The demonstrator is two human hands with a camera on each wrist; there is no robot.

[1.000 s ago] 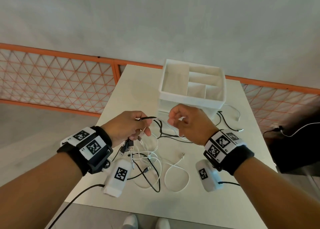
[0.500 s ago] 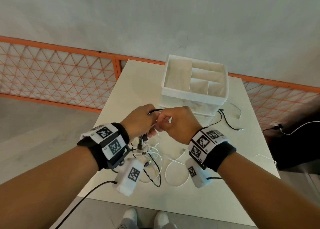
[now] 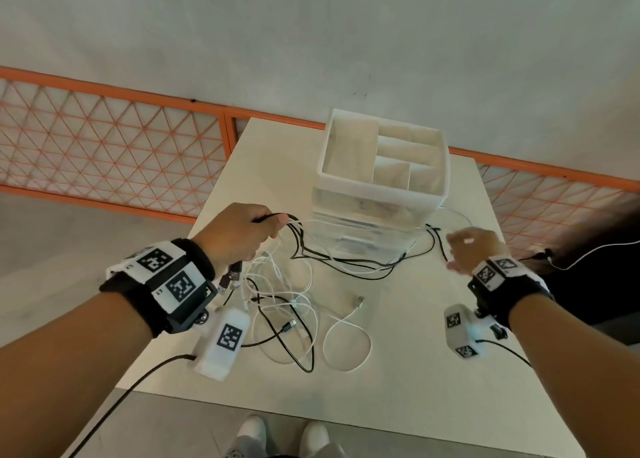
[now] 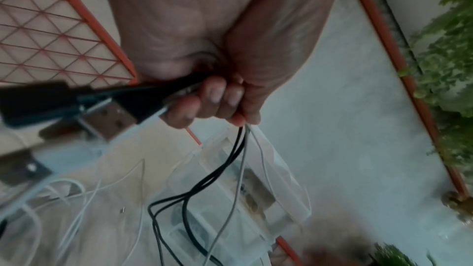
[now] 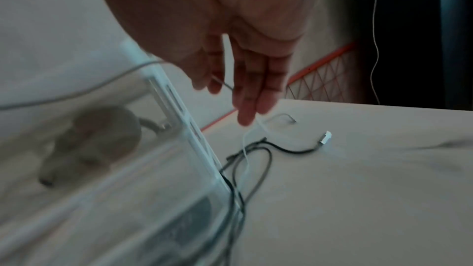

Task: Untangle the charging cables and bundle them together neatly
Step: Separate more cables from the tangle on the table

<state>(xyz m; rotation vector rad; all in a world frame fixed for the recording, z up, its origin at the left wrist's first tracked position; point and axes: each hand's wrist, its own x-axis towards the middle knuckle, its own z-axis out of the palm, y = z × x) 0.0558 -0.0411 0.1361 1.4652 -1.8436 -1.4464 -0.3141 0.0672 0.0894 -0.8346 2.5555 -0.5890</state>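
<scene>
My left hand (image 3: 249, 232) is raised over the table's left side and grips several black and white charging cables (image 4: 238, 149) in a fist. Their USB plugs (image 3: 233, 274) hang below it. From the fist, black cables (image 3: 346, 267) run right along the table in front of the organizer. A loose tangle of white and black cables (image 3: 287, 305) lies under the left hand. My right hand (image 3: 464, 250), blurred, hovers at the table's right side. In the right wrist view its thumb and forefinger pinch a thin light cable (image 5: 222, 83), the other fingers straight, above several cable ends (image 5: 325, 137).
A white compartment organizer (image 3: 381, 187) sits on clear drawers at the back middle of the white table (image 3: 415, 371). An orange mesh fence (image 3: 104, 153) runs behind. A dark object with a white cord (image 3: 588, 260) stands right of the table.
The hands, close together in front of the organizer half a second ago, have parted. My right hand swept far right along a cable while the left stayed, still gripping the bunch.
</scene>
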